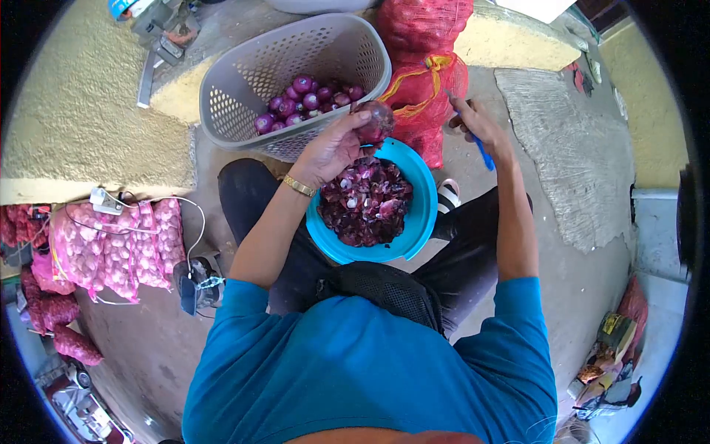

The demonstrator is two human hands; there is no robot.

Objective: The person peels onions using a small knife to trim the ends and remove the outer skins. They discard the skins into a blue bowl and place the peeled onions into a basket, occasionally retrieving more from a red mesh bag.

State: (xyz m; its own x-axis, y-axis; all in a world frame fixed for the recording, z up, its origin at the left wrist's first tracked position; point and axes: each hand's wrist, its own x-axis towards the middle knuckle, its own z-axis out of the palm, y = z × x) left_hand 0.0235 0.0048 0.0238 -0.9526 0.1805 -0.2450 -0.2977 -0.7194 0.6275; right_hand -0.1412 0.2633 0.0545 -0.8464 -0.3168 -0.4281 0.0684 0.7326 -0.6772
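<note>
My left hand [334, 150] is closed around a dark red onion [376, 123], held above the far rim of a turquoise basin [424, 191]. Dark purple onion skins and scraps [367, 201] lie in the basin, which sits between my legs. In my right hand [477, 126], off to the right of the onion and apart from it, is a knife with a blue handle [485, 155]; its short blade points away from me. Just beyond my left hand, a grey perforated basket [222, 118] holds several shiny purple onions [292, 105].
Red mesh sacks [425, 81] stand right of the basket. Pink mesh bags of bulbs [122, 248] lie at the left, with a power strip [106, 200] and white cord on top. A grey flattened sack [569, 155] covers floor at the right. Clutter [610, 355] sits lower right.
</note>
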